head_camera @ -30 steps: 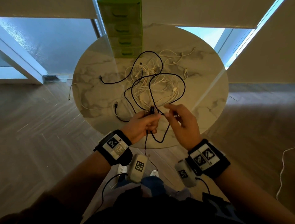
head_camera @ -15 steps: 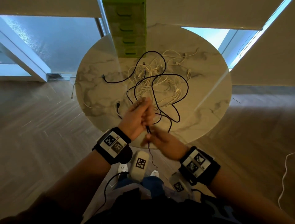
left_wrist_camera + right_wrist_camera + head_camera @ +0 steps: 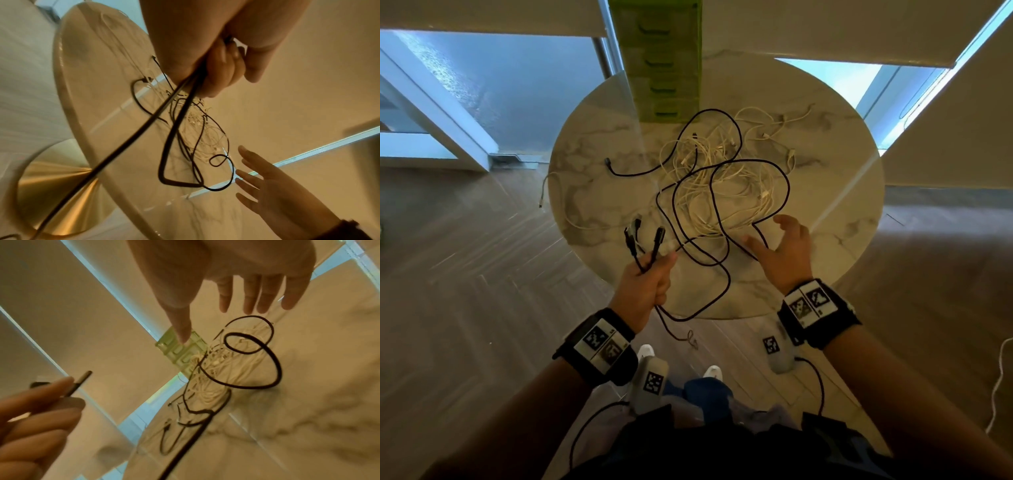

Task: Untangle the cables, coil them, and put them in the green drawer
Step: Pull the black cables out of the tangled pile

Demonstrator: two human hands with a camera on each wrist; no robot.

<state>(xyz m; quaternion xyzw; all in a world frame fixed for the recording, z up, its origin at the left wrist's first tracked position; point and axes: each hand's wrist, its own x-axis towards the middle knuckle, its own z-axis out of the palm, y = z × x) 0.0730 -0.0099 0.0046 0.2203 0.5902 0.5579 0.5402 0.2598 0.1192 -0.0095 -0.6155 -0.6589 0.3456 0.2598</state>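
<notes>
A tangle of white cables (image 3: 726, 192) and looping black cables (image 3: 784, 185) lies on the round marble table (image 3: 599, 178). My left hand (image 3: 657, 265) grips black cable strands near the table's front edge, and two connector ends (image 3: 659, 236) stick up out of the fist. In the left wrist view its fingers (image 3: 218, 68) curl round the black strands (image 3: 174, 116). My right hand (image 3: 767, 233) hovers with spread fingers (image 3: 251, 293) over a black loop (image 3: 269, 353), holding nothing. The green drawer unit (image 3: 664, 68) stands at the table's far edge, drawers closed.
A black cable (image 3: 681, 329) hangs off the table's front edge toward the wooden floor. One white cable end (image 3: 544, 192) droops over the left rim. Another white cord (image 3: 996, 394) lies on the floor at the right. The table's gold base (image 3: 51, 186) shows below.
My right hand has let go of the black cable beneath the left fist and swung right over the table, fingers spread. My left hand has pulled back slightly with the connector ends upright.
</notes>
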